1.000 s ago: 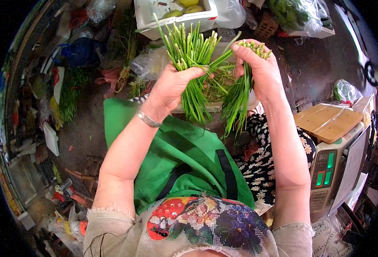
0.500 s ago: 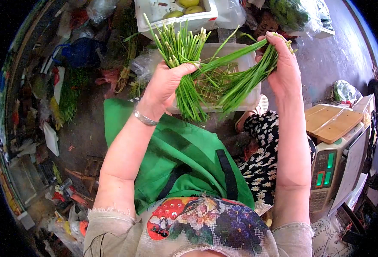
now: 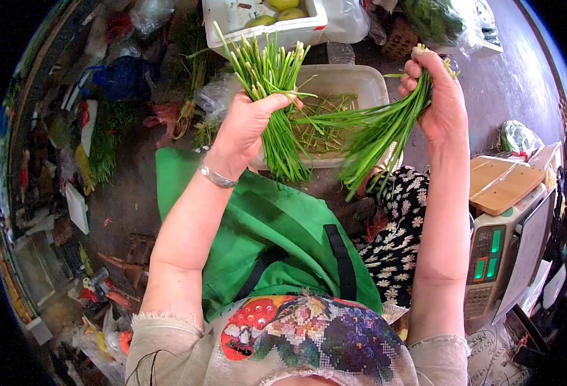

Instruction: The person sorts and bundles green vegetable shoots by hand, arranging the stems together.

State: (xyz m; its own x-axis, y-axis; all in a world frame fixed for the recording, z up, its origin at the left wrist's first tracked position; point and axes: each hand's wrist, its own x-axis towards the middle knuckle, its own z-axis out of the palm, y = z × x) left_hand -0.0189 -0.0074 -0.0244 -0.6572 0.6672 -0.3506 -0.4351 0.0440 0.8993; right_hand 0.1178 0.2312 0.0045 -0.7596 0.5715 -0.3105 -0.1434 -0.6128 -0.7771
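A bunch of thin green stalks (image 3: 285, 143) is gripped in my left hand (image 3: 248, 125), its pale cut ends fanned out above the thumb and its green part hanging below. My right hand (image 3: 439, 96) is closed round a second green bunch (image 3: 383, 132), which droops down and to the left from the fist. A few long leaves reach from this bunch toward the one on the left. Beneath and between both hands stands a translucent plastic tub (image 3: 367, 80) with loose green and yellowish scraps (image 3: 328, 125) in it.
Beyond the tub is a white foam box (image 3: 319, 27) with yellow-green fruit. A digital scale (image 3: 486, 241) with a wooden board (image 3: 503, 183) on top stands at the right. Leafy greens (image 3: 108, 138) and bags lie at the left. A green cloth (image 3: 258, 238) covers my lap.
My right hand has moved right with its bunch, drawing it away from the left bunch. My left hand has shifted slightly left. More of the tub shows between them.
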